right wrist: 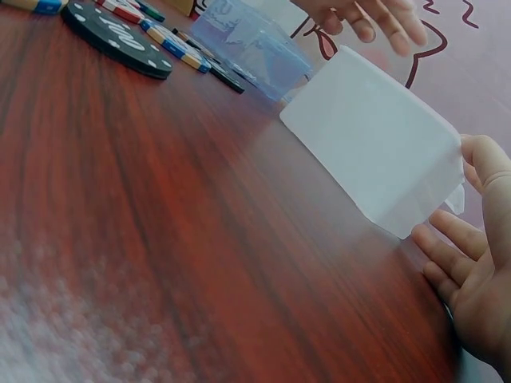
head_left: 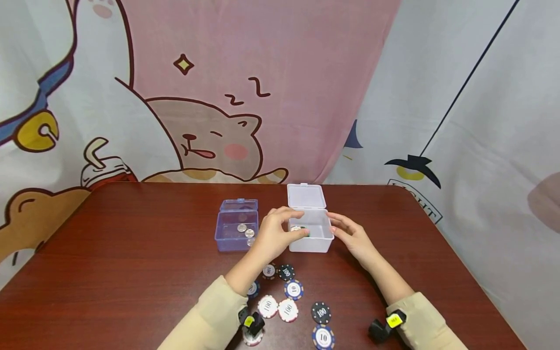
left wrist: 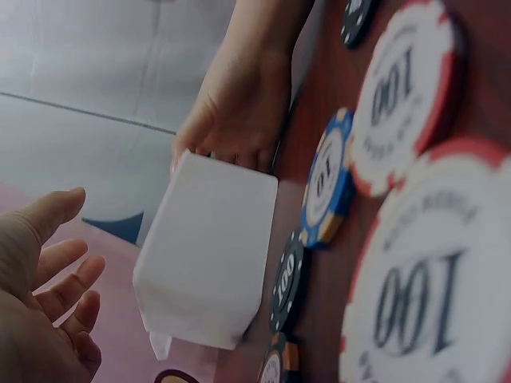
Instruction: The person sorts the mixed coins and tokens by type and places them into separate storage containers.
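White box (head_left: pixel 311 239), lid up, holds chips; left hand (head_left: pixel 275 236) seemingly pinches one, right hand (head_left: pixel 352 236) relaxed beside.

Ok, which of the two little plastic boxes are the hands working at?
The white box, the right-hand one with its lid up. The left hand reaches over its rim and the right hand is at its side; the blue box sits apart.

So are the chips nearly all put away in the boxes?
Not yet. Both boxes are open: the blue box holds a few pieces. The left hand is over the white box, the right hand beside it. About nine chips remain on the table.
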Demonstrator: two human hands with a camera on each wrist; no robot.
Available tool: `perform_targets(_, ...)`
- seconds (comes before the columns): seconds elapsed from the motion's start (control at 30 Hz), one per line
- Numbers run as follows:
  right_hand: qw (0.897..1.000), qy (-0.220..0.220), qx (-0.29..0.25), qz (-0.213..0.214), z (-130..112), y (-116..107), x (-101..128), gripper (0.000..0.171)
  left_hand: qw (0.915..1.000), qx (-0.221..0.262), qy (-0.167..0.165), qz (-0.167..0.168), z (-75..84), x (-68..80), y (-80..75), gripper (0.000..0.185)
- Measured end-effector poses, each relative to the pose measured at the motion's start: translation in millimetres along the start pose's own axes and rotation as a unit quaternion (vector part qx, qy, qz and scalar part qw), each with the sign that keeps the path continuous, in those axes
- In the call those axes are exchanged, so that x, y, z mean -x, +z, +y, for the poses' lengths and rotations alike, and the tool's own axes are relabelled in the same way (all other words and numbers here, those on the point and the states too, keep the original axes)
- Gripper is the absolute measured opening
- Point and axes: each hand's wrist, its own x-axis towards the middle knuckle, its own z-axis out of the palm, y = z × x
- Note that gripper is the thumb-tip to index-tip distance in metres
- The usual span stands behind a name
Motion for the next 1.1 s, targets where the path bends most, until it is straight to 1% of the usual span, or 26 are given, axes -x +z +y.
perform_targets(0.23, 1.0, -0.002, -0.001, 0.002, 0, 0, 0, 0.042, 0.9989, 0.014, 0.036, -0.026, 9.9, 8.9, 0.3, 0.04)
perform_targets(0.4, 1.0, -0.003, 0.0, -0.001, 1, 0, 0, 0.042, 0.9974, 0.023, 0.048, -0.049, 12.9, 17.5, 4.1, 0.041)
perform_targets(0.57, 1.0, -0.005, 0.001, -0.002, 2, 0, 1, 0.042, 0.9929, 0.011, 0.078, -0.089, 13.6, 26.1, 9.8, 0.044)
perform_targets(0.63, 1.0, -0.006, 0.002, -0.002, 2, -1, 1, 0.041, 0.9897, 0.002, 0.091, -0.11, 13.2, 28.6, 11.5, 0.046)
perform_targets(0.7, 1.0, -0.006, 0.001, -0.002, 2, -1, 1, 0.041, 0.9865, -0.003, 0.097, -0.132, 12.7, 30.4, 12.8, 0.048)
perform_targets(0.8, 1.0, -0.008, 0.0, -0.002, 2, -1, 1, 0.041, 0.9818, 0.003, 0.102, -0.16, 11.3, 32.8, 15.2, 0.048)
perform_targets(0.9, 1.0, -0.011, -0.004, -0.004, 3, 0, 1, 0.042, 0.9755, 0.006, 0.116, -0.187, 9.4, 35.5, 18.4, 0.048)
perform_targets(1.0, 1.0, -0.018, -0.01, -0.005, 3, 0, 1, 0.042, 0.966, 0.002, 0.131, -0.223, 7.7, 39.6, 21.9, 0.048)
perform_targets(1.1, 1.0, -0.022, -0.013, -0.005, 3, -1, 0, 0.042, 0.9545, -0.003, 0.138, -0.264, 7.5, 44.1, 24.4, 0.046)
